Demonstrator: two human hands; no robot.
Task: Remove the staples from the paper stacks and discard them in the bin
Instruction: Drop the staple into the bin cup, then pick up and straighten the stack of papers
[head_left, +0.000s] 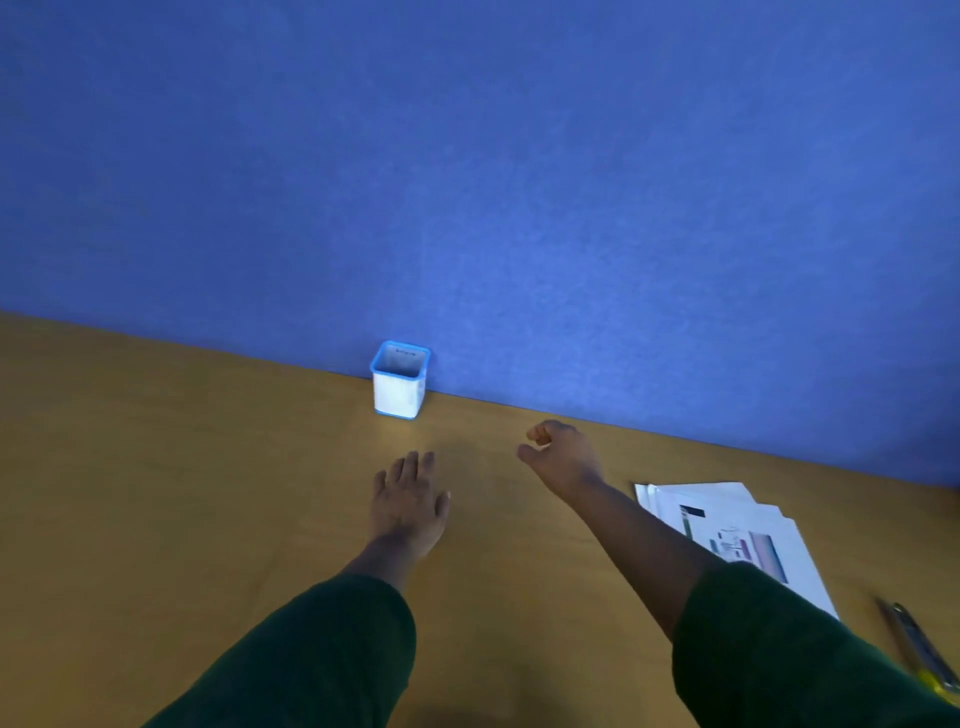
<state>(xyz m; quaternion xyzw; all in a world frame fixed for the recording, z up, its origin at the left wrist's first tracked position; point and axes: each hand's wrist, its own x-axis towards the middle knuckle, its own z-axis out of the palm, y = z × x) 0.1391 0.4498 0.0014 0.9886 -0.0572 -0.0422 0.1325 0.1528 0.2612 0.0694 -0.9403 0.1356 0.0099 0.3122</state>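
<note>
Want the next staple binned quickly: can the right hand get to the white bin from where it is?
Probably yes. The right hand hangs over bare desk, with nothing between it and the bin, whose top is open.

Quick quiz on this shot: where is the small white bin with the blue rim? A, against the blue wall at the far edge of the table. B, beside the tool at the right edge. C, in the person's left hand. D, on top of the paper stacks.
A: the white bin with the blue rim stands on the wooden table right against the blue wall, apart from the paper stacks and both hands.
</note>
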